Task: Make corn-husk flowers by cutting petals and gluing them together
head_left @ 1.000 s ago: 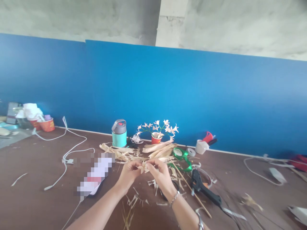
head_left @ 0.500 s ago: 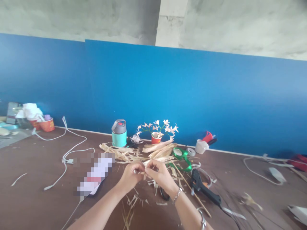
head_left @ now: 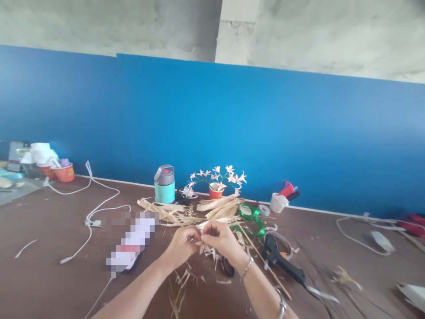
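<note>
My left hand [head_left: 183,244] and my right hand [head_left: 222,241] meet over the middle of the table, thumbs and fingertips pinched together. Between them is a small pale husk flower [head_left: 203,248], its pointed petals showing below the fingertips; the rest is hidden by my fingers. Just beyond lie dried corn husks [head_left: 226,208] in loose heaps. Behind these, a red paper cup [head_left: 215,193] holds similar pale flowers [head_left: 229,170] on green stems. Husk scraps [head_left: 182,279] are scattered under and in front of my hands, and dark scissor handles [head_left: 227,267] show partly below my right wrist.
A black glue gun [head_left: 283,261] lies right of my right arm, near green ribbon [head_left: 255,217] and a thin stick [head_left: 265,266]. At left are a phone-like object, partly blurred [head_left: 133,248], white cables [head_left: 89,217] and a teal flask [head_left: 165,191]. A blue partition [head_left: 212,119] stands behind.
The husk flower has turned between my fingertips, so its spread petals now show below them. Both hands stay in nearly the same place, still pinched together.
</note>
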Motion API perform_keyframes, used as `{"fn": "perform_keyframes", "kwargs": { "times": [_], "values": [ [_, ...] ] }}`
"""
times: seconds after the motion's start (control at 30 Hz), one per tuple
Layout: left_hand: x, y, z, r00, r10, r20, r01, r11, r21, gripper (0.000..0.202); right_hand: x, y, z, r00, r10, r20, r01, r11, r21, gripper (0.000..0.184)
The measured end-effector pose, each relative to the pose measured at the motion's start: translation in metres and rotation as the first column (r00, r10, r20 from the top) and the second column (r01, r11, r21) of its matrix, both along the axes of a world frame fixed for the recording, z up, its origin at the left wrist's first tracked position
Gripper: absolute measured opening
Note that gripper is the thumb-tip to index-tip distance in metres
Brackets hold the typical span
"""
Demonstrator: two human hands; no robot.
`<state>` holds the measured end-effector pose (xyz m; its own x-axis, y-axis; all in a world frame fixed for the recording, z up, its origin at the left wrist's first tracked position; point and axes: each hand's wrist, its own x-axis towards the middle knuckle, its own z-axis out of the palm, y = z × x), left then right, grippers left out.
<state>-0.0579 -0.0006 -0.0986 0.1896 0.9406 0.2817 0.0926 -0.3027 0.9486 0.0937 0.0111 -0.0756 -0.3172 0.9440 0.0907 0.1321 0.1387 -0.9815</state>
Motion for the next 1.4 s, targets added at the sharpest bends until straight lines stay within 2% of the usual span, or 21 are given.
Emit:
{"fn": "perform_keyframes", "kwargs": {
  "times": [0.17,0.3,0.47,0.7,0.9,1.07,1.27,1.4],
  "values": [
    [0.001,-0.001,0.004,1.0,0.02,0.004,-0.02,1.0,-0.016,0.014,0.0,0.0,-0.002,1.0,-0.017,-0.014,0.017,0.999,-0.027,0.013],
    [0.0,-0.002,0.011,0.993,0.101,0.055,-0.097,0.992,-0.076,0.014,0.001,0.0,-0.002,0.997,-0.062,-0.047,0.059,0.997,-0.053,0.021],
    [-0.002,-0.001,0.013,0.974,0.161,0.157,-0.133,0.976,-0.173,0.016,0.001,-0.003,0.003,0.996,0.027,-0.08,-0.034,0.994,-0.1,0.021],
    [-0.002,0.0,0.012,0.954,0.112,0.278,-0.061,0.981,-0.186,0.019,-0.001,-0.004,0.003,0.997,0.024,-0.069,-0.032,0.993,-0.114,0.016],
    [-0.003,0.0,0.011,0.94,0.093,0.328,-0.01,0.969,-0.246,0.015,0.0,-0.004,0.005,0.992,0.056,-0.112,-0.072,0.987,-0.142,0.023],
    [-0.001,-0.002,0.012,0.924,0.057,0.379,0.075,0.943,-0.325,0.018,-0.001,-0.006,0.007,0.984,-0.025,-0.176,-0.005,0.985,-0.171,0.028],
    [0.001,-0.003,0.01,0.934,-0.041,0.356,0.154,0.943,-0.294,0.013,-0.003,-0.006,0.006,0.983,-0.038,-0.182,0.0,0.979,-0.204,0.023],
    [0.0,-0.002,0.009,0.933,-0.055,0.355,0.152,0.955,-0.253,0.014,-0.004,-0.006,0.007,0.984,-0.068,-0.162,0.034,0.978,-0.205,0.019]
  ]
}}
